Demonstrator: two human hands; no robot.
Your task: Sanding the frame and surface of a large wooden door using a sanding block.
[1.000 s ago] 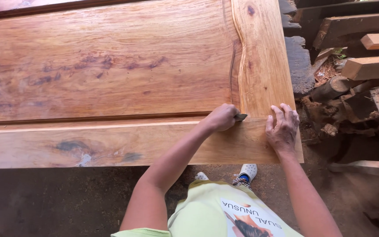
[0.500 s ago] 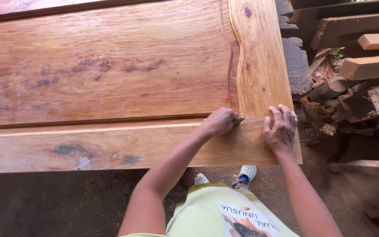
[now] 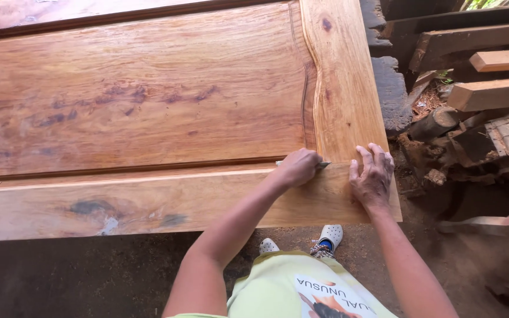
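A large reddish-brown wooden door panel (image 3: 148, 100) lies flat in front of me, with a raised centre field and a lighter frame. My left hand (image 3: 297, 167) is closed on a small flat metal tool (image 3: 323, 165), whose tip pokes out at the joint near the panel's right corner. Fingers spread, my right hand (image 3: 372, 175) rests flat on the frame's lower right corner, just right of the tool. Two dark filled patches (image 3: 92, 207) mark the near rail.
Stacked timber offcuts and planks (image 3: 490, 88) lie to the right of the panel, with dark logs (image 3: 393, 88) beside its edge. Below the panel is a dirt floor covered in sawdust (image 3: 60, 277). My feet in light clogs (image 3: 330, 235) stand under the near edge.
My left hand has shifted slightly left along the joint with the tool. My right hand stays pressed on the corner.
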